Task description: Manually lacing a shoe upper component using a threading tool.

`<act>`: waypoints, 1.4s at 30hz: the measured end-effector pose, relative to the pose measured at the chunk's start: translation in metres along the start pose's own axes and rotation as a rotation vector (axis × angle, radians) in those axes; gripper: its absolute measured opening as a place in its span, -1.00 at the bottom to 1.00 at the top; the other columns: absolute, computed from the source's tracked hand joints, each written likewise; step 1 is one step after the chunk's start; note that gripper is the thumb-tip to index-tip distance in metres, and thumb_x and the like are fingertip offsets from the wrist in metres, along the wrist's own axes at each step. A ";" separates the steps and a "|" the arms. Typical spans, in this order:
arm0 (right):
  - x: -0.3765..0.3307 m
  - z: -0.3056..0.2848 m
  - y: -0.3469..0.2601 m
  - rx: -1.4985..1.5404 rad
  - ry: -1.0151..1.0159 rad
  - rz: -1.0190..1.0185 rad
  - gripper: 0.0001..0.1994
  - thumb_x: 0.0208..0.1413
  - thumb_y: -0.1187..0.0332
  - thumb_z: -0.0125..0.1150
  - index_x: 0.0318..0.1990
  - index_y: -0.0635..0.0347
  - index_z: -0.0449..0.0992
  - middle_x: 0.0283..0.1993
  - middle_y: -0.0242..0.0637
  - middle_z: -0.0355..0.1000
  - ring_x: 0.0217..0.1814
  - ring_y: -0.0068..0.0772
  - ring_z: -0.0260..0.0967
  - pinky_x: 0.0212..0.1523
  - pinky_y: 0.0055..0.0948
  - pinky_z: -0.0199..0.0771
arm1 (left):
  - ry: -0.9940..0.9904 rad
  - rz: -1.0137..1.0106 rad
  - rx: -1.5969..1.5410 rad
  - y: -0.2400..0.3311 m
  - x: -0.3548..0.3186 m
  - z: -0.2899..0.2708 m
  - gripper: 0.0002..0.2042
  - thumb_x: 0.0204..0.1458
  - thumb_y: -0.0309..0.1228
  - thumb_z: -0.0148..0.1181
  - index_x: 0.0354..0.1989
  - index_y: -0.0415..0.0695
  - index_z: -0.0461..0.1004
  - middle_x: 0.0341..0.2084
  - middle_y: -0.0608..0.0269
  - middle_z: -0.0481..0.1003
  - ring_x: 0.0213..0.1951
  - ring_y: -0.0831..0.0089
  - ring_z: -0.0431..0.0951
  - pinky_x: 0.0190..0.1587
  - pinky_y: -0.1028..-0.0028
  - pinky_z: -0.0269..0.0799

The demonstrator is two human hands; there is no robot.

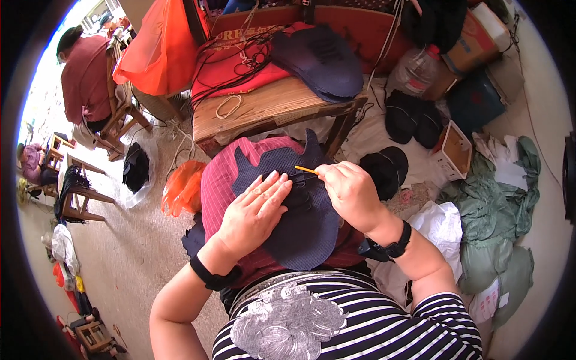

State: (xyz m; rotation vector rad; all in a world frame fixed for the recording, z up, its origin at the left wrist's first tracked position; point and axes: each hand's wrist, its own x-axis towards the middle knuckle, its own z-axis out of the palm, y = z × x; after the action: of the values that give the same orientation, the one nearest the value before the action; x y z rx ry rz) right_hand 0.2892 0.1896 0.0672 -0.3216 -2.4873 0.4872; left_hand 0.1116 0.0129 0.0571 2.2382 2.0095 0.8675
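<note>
Navy fabric (303, 231) is sitting just in front of the bench (258, 114)
I'm watching right fingers (331, 172) pinching a yellow stick (305, 170) over it, left fingers (268, 195) lying flat on top, all loose.

Yellow tool (307, 170) — one end hidden in the right hand (351, 191); tip's shape too small.

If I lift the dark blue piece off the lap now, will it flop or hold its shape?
The dark blue piece probably flexes but keeps some shape: one pointed prong juts beyond the maroon striped cloth. It looks thin, so it is likely light for its size. Its textured surface under the left hand suggests decent grip.
</note>
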 end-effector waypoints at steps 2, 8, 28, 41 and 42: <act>-0.007 -0.001 0.005 -0.050 -0.022 -0.016 -0.83 0.06 0.53 0.20 -0.16 0.29 0.52 -0.31 -0.14 0.54 -0.19 -0.10 0.52 -0.11 -0.22 0.52 | -0.038 -0.018 0.037 0.001 -0.001 0.000 -0.48 0.14 -0.44 0.23 0.30 -0.16 0.36 0.29 0.03 0.38 0.35 0.13 0.35 0.41 0.18 0.21; -0.016 0.001 0.013 -0.189 -0.065 -0.072 -0.87 0.05 0.49 0.14 -0.23 0.27 0.50 -0.38 -0.18 0.49 -0.23 -0.14 0.49 -0.14 -0.23 0.50 | -0.065 -0.008 0.079 0.002 -0.001 -0.002 -0.48 0.13 -0.44 0.23 0.31 -0.16 0.36 0.30 0.04 0.38 0.36 0.13 0.34 0.42 0.17 0.19; 0.012 0.005 0.069 -0.148 -0.149 -0.487 -0.74 0.03 0.39 0.16 -0.13 0.31 0.52 -0.26 -0.26 0.47 -0.18 -0.27 0.46 -0.09 -0.31 0.49 | -0.092 -0.018 0.055 0.005 -0.001 -0.004 -0.47 0.13 -0.46 0.22 0.32 -0.17 0.36 0.31 0.04 0.36 0.38 0.12 0.29 0.43 0.17 0.17; 0.027 0.015 0.032 0.232 -0.153 -0.176 -0.87 0.12 0.45 0.22 -0.19 0.26 0.50 -0.34 -0.11 0.52 -0.21 -0.04 0.53 -0.13 -0.19 0.53 | -0.084 -0.026 0.024 0.005 -0.006 0.000 -0.46 0.10 -0.49 0.24 0.31 -0.17 0.36 0.32 -0.01 0.33 0.40 0.02 0.25 0.44 0.05 0.14; 0.030 0.014 0.033 0.313 -0.208 -0.101 -0.87 0.14 0.47 0.22 -0.18 0.27 0.52 -0.32 -0.12 0.54 -0.22 -0.08 0.55 -0.15 -0.24 0.54 | -0.084 -0.024 0.025 0.006 -0.005 -0.001 -0.46 0.10 -0.49 0.24 0.31 -0.17 0.36 0.32 -0.01 0.33 0.40 0.02 0.25 0.44 0.05 0.14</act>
State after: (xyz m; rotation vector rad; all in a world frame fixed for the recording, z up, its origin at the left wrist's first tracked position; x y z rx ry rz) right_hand 0.2615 0.2251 0.0581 -0.0205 -2.5559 0.8926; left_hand 0.1165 0.0067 0.0576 2.2187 2.0171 0.7376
